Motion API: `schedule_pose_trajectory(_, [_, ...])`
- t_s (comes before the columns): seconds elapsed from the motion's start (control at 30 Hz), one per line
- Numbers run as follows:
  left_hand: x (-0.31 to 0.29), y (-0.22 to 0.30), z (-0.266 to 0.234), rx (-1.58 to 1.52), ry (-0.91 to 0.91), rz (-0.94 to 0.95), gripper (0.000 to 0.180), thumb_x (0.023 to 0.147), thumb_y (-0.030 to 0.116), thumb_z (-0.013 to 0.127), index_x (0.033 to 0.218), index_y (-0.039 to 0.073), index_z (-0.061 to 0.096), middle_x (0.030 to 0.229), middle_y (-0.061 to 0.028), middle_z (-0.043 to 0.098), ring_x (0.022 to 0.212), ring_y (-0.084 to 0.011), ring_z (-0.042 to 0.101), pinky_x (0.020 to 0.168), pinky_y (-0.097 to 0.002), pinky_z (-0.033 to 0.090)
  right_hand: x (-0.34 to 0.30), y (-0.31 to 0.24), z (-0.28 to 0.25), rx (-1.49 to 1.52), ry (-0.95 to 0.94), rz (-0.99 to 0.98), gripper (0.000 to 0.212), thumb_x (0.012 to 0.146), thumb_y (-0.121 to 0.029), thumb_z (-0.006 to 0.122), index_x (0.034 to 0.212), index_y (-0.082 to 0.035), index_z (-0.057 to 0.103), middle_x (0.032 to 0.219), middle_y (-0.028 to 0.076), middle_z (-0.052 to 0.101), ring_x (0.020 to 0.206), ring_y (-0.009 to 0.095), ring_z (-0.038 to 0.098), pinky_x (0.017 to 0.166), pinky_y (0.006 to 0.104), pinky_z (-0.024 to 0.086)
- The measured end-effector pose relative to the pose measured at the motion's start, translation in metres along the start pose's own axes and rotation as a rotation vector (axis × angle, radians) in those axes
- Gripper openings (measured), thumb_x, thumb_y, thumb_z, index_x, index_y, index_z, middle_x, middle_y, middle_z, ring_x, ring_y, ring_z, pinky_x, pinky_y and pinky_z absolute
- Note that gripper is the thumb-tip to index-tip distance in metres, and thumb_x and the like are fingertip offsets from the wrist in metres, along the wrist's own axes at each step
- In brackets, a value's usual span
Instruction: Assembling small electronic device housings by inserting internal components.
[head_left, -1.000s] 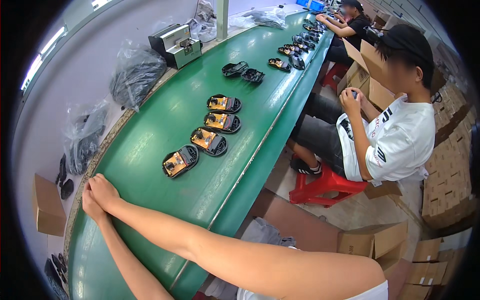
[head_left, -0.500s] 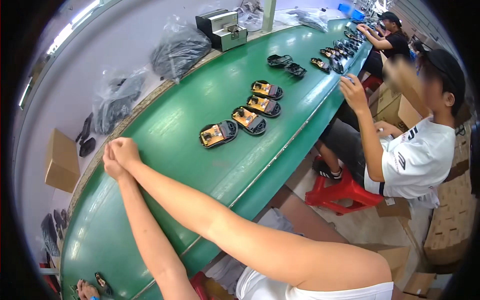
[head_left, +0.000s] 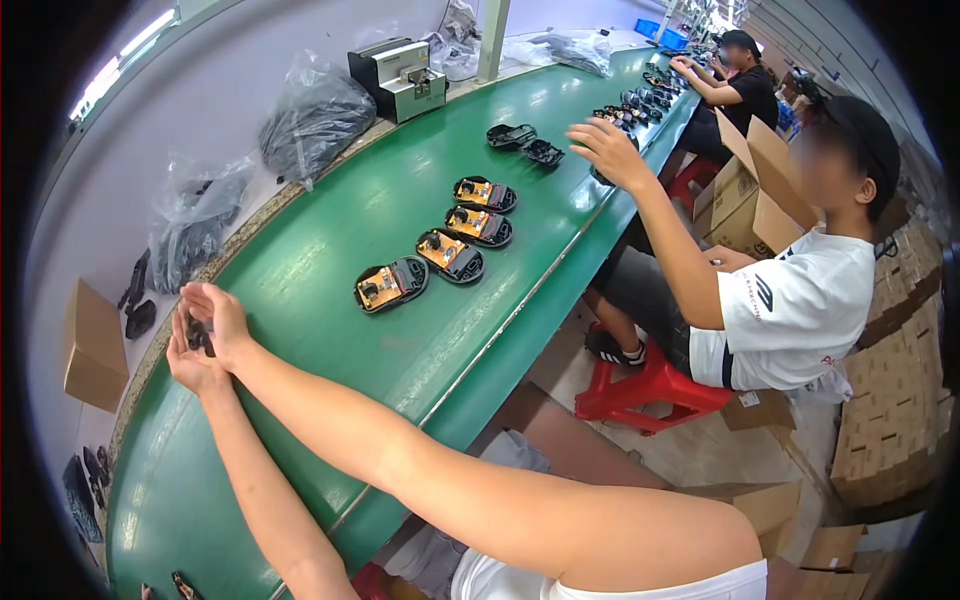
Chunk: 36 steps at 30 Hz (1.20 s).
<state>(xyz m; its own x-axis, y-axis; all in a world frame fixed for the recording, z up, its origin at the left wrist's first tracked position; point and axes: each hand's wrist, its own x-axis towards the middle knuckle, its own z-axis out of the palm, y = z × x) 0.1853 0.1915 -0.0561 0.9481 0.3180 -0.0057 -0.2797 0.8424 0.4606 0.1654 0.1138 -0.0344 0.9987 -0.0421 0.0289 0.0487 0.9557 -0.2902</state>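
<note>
My two hands are together over the green table at the left. My left hand (head_left: 195,368) is cupped, palm up, and several small dark parts (head_left: 199,338) show in it; their kind is too small to make out. Just beside it, my right hand (head_left: 224,318) has its fingers stretched out and its palm turned toward the left one, partly hiding the parts. To the right of my hands lies a row of black oval housings (head_left: 391,284) with orange circuit boards in them.
The green table (head_left: 330,235) curves away to the far right. More black housings (head_left: 512,136) lie beyond the row. A person (head_left: 800,310) sits at the right, one hand over the table. Bagged dark parts (head_left: 313,115), a machine (head_left: 398,80) and a carton (head_left: 95,345) line the wall.
My hands have parted from a closed clasp, uncovering the dark parts. The seated person's raised hand has moved left over the table. The whole view has shifted slightly.
</note>
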Motion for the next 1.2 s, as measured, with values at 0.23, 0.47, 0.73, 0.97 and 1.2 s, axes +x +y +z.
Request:
schedule_pose_trajectory(0.23, [-0.010,-0.003,-0.001,0.101,-0.032,0.000,0.047,0.093,0.024,0.042,0.124,-0.007,0.057,0.130,-0.0201,0.059,0.123,-0.0336,0.054,0.107,-0.0465,0.043,-0.009,-0.001,-0.006,0.279,-0.055,0.168,0.039,0.100,-0.033,0.054,0.120,-0.002,0.063,0.113,0.009,0.070,0.107,0.019,0.066,0.091,0.0297,0.054])
schedule_pose_trajectory(0.47, [-0.017,0.013,-0.004,0.092,-0.227,0.068,0.046,0.088,0.027,0.047,0.115,-0.006,0.065,0.119,-0.0185,0.067,0.114,-0.0323,0.061,0.102,-0.0453,0.047,-0.007,0.000,0.009,0.158,-0.143,0.089,0.053,0.099,-0.051,0.036,0.088,-0.010,0.068,0.089,0.009,0.073,0.084,0.023,0.068,0.081,0.0375,0.053])
schedule_pose_trajectory(0.73, [-0.044,-0.034,0.044,0.675,-0.174,0.219,0.051,0.104,0.034,0.043,0.133,-0.007,0.053,0.133,-0.0138,0.060,0.124,-0.0234,0.054,0.105,-0.0325,0.040,-0.002,-0.032,0.002,-0.573,-0.229,-0.009,0.054,0.107,-0.039,0.036,0.132,0.004,0.060,0.135,0.011,0.061,0.127,0.020,0.052,0.109,0.0318,0.039])
schedule_pose_trajectory(0.97, [-0.023,-0.038,0.022,0.656,-0.250,0.251,0.052,0.105,0.030,0.047,0.145,-0.004,0.046,0.148,-0.0151,0.049,0.134,-0.0235,0.048,0.111,-0.0310,0.037,-0.003,-0.028,0.002,-0.545,-0.217,-0.019,0.041,0.102,-0.022,0.052,0.131,0.006,0.059,0.135,0.014,0.061,0.123,0.022,0.057,0.105,0.0312,0.043])
schedule_pose_trajectory(1.2, [-0.034,-0.033,0.029,0.675,-0.305,0.364,0.055,0.106,0.029,0.042,0.148,-0.006,0.039,0.154,-0.0173,0.042,0.139,-0.0246,0.043,0.115,-0.0308,0.033,-0.004,-0.031,0.010,-0.574,-0.323,-0.058,0.041,0.103,-0.020,0.052,0.134,0.006,0.056,0.134,0.013,0.061,0.121,0.021,0.059,0.103,0.0296,0.046])
